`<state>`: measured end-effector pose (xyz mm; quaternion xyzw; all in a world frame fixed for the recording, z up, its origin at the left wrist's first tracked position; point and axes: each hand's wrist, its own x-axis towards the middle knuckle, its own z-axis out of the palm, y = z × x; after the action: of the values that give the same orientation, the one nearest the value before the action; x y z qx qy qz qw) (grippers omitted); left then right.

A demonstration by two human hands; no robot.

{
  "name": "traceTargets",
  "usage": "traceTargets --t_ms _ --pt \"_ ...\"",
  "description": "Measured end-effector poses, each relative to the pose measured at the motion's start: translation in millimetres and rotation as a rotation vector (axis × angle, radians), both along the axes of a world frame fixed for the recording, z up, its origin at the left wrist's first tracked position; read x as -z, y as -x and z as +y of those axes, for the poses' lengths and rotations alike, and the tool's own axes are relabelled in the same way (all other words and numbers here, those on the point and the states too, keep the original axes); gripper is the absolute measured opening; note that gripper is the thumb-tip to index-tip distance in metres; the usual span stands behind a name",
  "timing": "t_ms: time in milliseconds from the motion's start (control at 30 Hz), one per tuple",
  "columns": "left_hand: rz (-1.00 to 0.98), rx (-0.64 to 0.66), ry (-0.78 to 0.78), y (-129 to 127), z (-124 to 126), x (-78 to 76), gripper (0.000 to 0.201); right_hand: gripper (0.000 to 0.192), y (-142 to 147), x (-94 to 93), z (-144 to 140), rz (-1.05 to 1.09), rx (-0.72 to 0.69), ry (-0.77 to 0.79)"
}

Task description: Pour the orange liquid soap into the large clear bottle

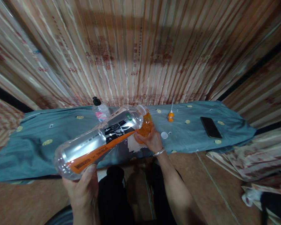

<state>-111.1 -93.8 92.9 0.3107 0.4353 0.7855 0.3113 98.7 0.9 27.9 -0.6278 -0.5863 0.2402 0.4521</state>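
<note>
Left hand (pixel 81 187) wrapped shut round the base of the large clear plastic bottle with black-orange label (pixel 99 140), tipped mouth-down to meet the small orange container (pixel 145 126) that the right hand (pixel 150 140) clasps steady above the blue-grey cloth-covered worktop (pixel 61 131), white cap (pixel 164 135) lying just beside.

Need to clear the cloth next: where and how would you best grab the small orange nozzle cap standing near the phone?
Grip the orange nozzle cap by its wide orange base, coming straight down from above. It stands upright on the blue cloth with a thin white tip on top, too slender to pinch, and there is open space around it.
</note>
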Motion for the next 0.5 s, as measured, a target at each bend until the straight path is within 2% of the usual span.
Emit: traceTargets --t_ms 233,500 --pt "0.005 -0.014 0.006 1.6 0.9 3.1 0.067 0.076 -1.6 4.0 0.8 0.008 -0.012 -0.046" --pt "-0.022 0.004 -0.016 -2.4 1.4 -1.7 0.068 0.074 -1.4 4.5 1.4 -0.001 -0.002 -0.051"
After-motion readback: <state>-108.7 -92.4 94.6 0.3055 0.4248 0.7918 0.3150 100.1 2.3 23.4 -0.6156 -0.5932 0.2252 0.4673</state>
